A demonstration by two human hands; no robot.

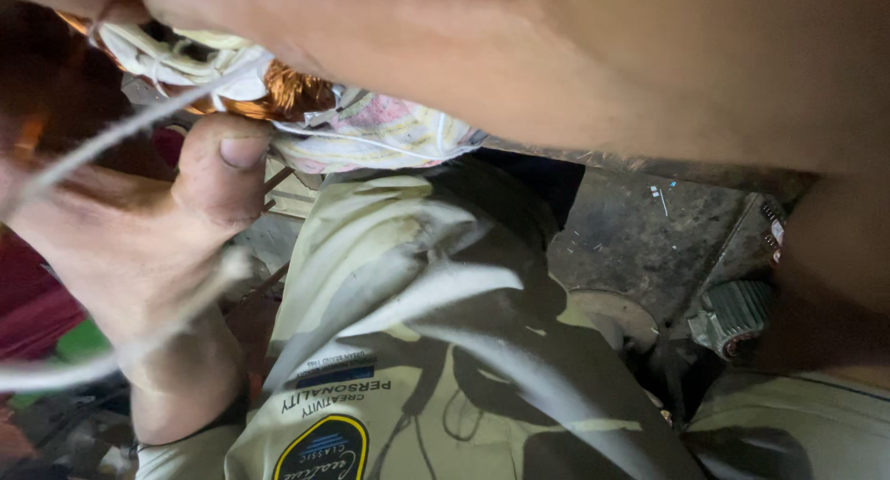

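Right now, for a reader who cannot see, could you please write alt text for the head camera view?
Two hands work close to the camera on a copper wire coil wrapped in white insulation paper: the left hand pulls a white cord taut while the right hand grips the coil from above. Below are a printed shirt and a dirty floor.

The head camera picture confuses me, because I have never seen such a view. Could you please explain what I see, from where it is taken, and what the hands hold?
The camera sits on a person's head and looks down, very close to the hands. The left hand pulls a white string, with its thumb pressed near a bundle of copper wire wrapped in white tape and paper. The right hand and forearm cross the top of the picture and seem to steady that bundle; its grip is mostly hidden. Below is the person's pale printed shirt. On the dark, dirty floor lies a ribbed grey metal part.
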